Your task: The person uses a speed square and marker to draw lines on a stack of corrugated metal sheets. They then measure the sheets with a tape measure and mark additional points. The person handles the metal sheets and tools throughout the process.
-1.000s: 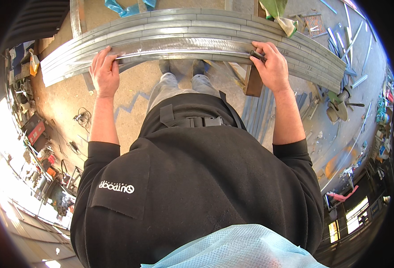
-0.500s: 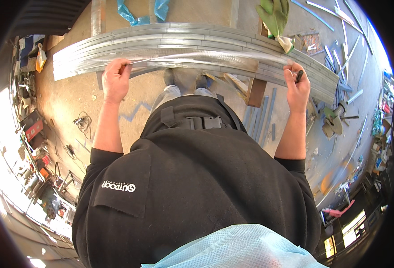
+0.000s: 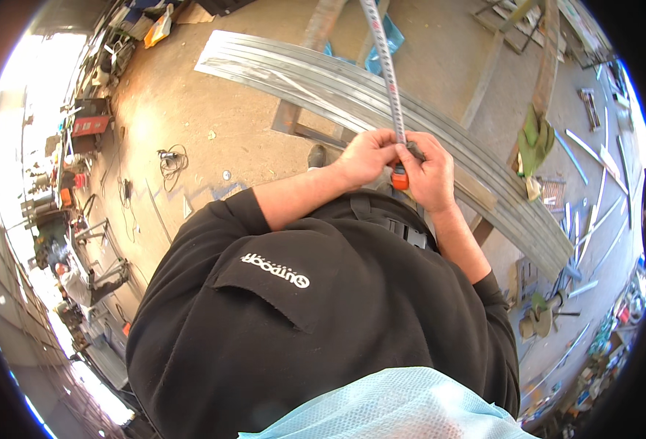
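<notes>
A tape measure (image 3: 400, 180) with an orange case is between my two hands, close in front of my waist. Its pale metal blade (image 3: 390, 80) runs out away from me, over the metal strips (image 3: 323, 84) and past the far edge of the view. My left hand (image 3: 370, 155) is closed, with its fingers at the blade just in front of the case. My right hand (image 3: 432, 174) is closed round the case from the other side. A dark pen-like piece (image 3: 414, 151) also sticks out between the right fingers. The hands nearly touch each other.
The long grey strips lie side by side on metal supports (image 3: 288, 115), slanting from far left to near right. A green glove (image 3: 535, 143) hangs at the far right, with blue plastic (image 3: 385, 45) beyond the strips. Offcuts (image 3: 605, 168) and a corded tool (image 3: 169, 156) lie on the floor.
My hands were wide apart with a thin shiny strip between them; now they are together at the tape measure. The view has turned, so the metal strips slant.
</notes>
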### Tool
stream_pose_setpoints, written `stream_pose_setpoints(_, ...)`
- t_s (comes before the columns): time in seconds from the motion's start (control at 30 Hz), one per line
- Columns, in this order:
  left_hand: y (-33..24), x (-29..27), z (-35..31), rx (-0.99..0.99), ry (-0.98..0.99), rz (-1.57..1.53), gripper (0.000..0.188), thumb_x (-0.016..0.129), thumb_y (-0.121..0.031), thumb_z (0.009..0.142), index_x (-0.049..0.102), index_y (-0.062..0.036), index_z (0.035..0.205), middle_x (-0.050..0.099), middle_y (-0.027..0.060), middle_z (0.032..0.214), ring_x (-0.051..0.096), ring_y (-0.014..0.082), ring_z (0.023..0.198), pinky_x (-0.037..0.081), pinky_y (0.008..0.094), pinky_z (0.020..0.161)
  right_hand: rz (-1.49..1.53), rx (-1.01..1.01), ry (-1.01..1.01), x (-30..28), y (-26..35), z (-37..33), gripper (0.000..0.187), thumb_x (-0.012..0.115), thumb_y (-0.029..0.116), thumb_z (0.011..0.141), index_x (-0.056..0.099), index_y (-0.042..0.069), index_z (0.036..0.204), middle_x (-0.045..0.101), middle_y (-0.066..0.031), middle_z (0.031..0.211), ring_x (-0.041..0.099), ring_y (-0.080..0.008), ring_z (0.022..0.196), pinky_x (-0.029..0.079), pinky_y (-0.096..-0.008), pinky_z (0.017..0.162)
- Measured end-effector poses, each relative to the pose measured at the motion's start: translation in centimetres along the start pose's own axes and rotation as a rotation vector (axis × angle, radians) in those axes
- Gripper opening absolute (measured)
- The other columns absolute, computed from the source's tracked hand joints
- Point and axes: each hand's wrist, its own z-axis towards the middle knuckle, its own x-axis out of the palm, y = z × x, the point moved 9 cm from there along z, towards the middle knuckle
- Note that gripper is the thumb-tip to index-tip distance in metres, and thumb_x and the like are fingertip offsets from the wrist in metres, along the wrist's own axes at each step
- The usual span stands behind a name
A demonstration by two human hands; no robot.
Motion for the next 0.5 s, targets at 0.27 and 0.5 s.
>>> stream_pose_setpoints(0.27,-3.6,-9.2,-1.3,0.011,0.146,0.41,0.036,0.074,-0.026,0.104,0.075,0.0012,0.128,0.081,0.0155,0.116,0.077,0.0234,0.111,0.06,0.0361,0.096,-0.038,0.133,0.066,9.2,-1.6,3.7,0.01,0.075,0.004,0.093,0.079,0.006,0.102,0.076,-0.0133,0.093,0.072,-0.033,0.086,0.057,-0.0416,0.08)
stream_pose_setpoints(0.5,-8.1,-29.2,-4.1,0.003,-0.062,0.617,0.036,0.078,-0.03,0.101,0.08,-0.0051,0.127,0.082,0.0144,0.117,0.078,0.0206,0.105,0.06,0.0349,0.095,-0.167,0.177,0.205,16.5,-0.1,6.3,0.015,0.072,0.0,0.088,0.077,0.007,0.101,0.075,-0.0102,0.09,0.071,-0.0303,0.085,0.056,-0.0409,0.078)
